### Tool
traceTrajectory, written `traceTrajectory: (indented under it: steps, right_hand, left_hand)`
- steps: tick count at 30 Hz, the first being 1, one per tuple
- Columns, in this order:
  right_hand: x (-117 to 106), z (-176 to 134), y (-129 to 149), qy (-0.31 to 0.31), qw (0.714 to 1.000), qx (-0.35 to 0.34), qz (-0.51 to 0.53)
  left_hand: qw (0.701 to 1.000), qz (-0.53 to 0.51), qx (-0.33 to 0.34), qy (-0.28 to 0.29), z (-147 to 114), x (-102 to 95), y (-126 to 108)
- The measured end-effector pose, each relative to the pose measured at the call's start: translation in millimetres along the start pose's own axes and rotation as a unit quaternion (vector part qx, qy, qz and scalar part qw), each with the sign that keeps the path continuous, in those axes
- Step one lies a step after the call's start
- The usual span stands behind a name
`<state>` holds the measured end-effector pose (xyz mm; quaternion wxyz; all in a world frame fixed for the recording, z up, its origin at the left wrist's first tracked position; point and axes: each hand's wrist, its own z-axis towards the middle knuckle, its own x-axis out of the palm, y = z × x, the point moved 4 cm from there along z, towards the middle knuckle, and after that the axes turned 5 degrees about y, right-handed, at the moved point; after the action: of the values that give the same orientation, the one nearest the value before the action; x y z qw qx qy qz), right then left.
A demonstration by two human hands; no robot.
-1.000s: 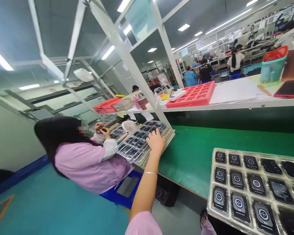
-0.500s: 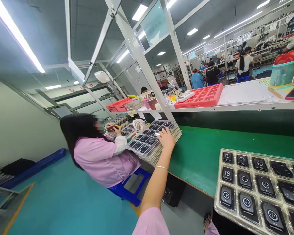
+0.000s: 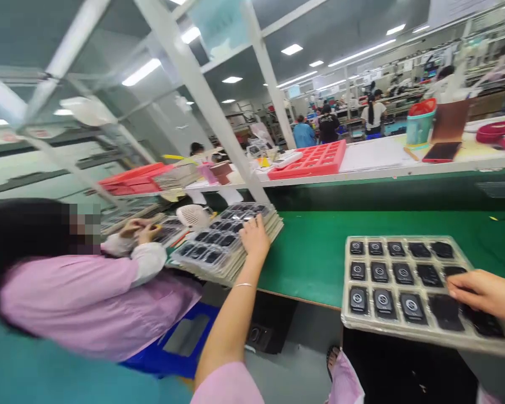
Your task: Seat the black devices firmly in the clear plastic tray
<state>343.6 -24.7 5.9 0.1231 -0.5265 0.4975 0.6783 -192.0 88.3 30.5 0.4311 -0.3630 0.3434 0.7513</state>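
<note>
My left hand [image 3: 256,238] reaches to the right side of a stack of clear trays [image 3: 235,269], its fingers bent over the top tray, which holds dark watch-like pieces [image 3: 202,251]. What lies under those fingertips is hidden. At the right, my right hand [image 3: 483,289] is over a clear tray [image 3: 387,324] of smartwatches, thumb and fingers pressed together above its right-hand cells. I cannot make out what they pinch. In the left columns the smartwatches [image 3: 412,307] show round sensor backs; farther right, dark pieces [image 3: 445,312] show no sensor.
A co-worker in a pink smock [image 3: 76,303] sits at left, hands near more trays. A small white fan [image 3: 193,217] stands behind the stack. Green bench top [image 3: 311,252] lies between stack and tray. The shelf above bears a red tray [image 3: 315,159], a teal cup [image 3: 419,129] and a phone [image 3: 441,151].
The view has swung right, bringing my right hand into sight over the smartwatch tray. My left hand stays at the tray stack. The co-worker still handles something small.
</note>
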Motion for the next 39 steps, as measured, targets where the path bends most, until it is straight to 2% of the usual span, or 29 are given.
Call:
traceTrajectory:
  steps: [1, 5, 8, 10, 13, 15, 19, 25, 32, 39]
  right_hand:
    - [0, -1, 5, 0.034, 0.999, -0.005, 0.01]
    - [-7, 5, 10, 0.095, 0.995, 0.021, 0.008]
    - [-5, 6, 3, 0.125, 0.99, 0.043, 0.04]
    - [-3, 5, -1, 0.101, 0.994, 0.052, 0.002]
    - [-3, 4, 4, -0.003, 0.994, 0.045, -0.101]
    - [-3, 6, 14, -0.063, 0.989, 0.028, -0.131]
    - [2, 25, 32, -0.098, 0.985, 0.025, -0.142]
    - [11, 56, 39, -0.051, 0.986, 0.018, -0.161]
    - [-12, 72, 20, 0.034, 0.997, -0.009, -0.068]
    - [-13, 84, -1, 0.105, 0.994, -0.016, 0.037]
  left_hand:
    - [1.0, 0.004, -0.002, -0.009, 1, 1.5, 0]
    - [0.999, 0.02, -0.03, -0.028, 8, 12.5, -1]
    - [0.999, 0.035, -0.004, -0.027, 9, 19.7, -3]
    - [0.999, 0.039, 0.004, -0.02, 7, 21.6, -3]
    - [1.0, 0.03, -0.007, 0.003, 7, 21.8, -2]
    - [1.0, 0.022, -0.011, 0.014, 8, 21.0, -3]
    - [1.0, 0.02, -0.007, 0.006, 9, 17.8, -6]
    - [1.0, 0.012, -0.01, 0.009, 4, 5.7, -7]
    - [0.998, -0.066, -0.01, -0.021, -4, -16.0, -8]
    - [0.992, -0.103, -0.027, -0.067, 0, -7.1, -4]
